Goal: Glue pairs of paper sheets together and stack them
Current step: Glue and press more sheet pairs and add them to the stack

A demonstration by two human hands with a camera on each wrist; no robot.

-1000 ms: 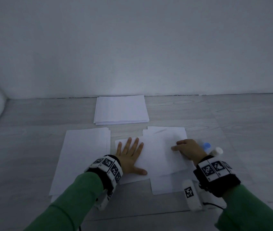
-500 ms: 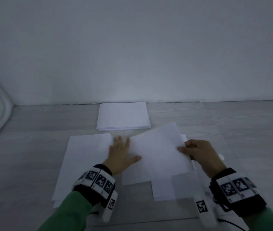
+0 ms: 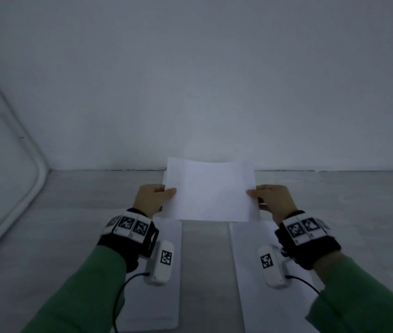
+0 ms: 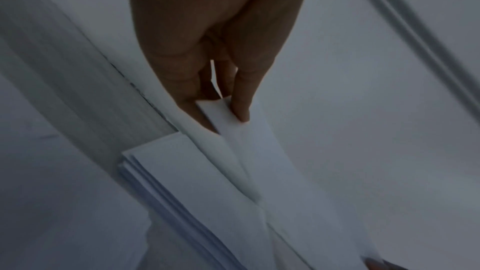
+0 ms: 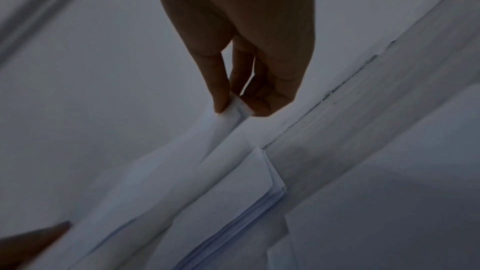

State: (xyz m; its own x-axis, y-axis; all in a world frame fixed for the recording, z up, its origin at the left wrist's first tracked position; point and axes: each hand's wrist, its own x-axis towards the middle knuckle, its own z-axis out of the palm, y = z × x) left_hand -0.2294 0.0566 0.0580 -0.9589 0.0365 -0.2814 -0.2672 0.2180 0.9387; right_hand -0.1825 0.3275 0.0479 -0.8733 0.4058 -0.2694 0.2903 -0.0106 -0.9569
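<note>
Both hands have come up off the desk since a moment ago, when the left pressed flat on the paper and the right fingered its edge: in the head view the glued pair [image 3: 208, 192] now hangs in the air between them, carried over the far stack, which it hides almost wholly, so the pressing looks finished and the stacking step is under way. Left hand [image 3: 153, 197] and right hand [image 3: 271, 200] each pinch one side edge, thumb on top, while two other sheets lie on the desk [image 3: 70, 236] beneath the wrists. From the left wrist, thumb and fingers [image 4: 241, 98] close on the sheet's edge, with the layered stack [image 4: 176, 188] just below. From the right wrist, the same pinch shows, the paper bowing slightly above the stack's corner [image 5: 270, 180].
</note>
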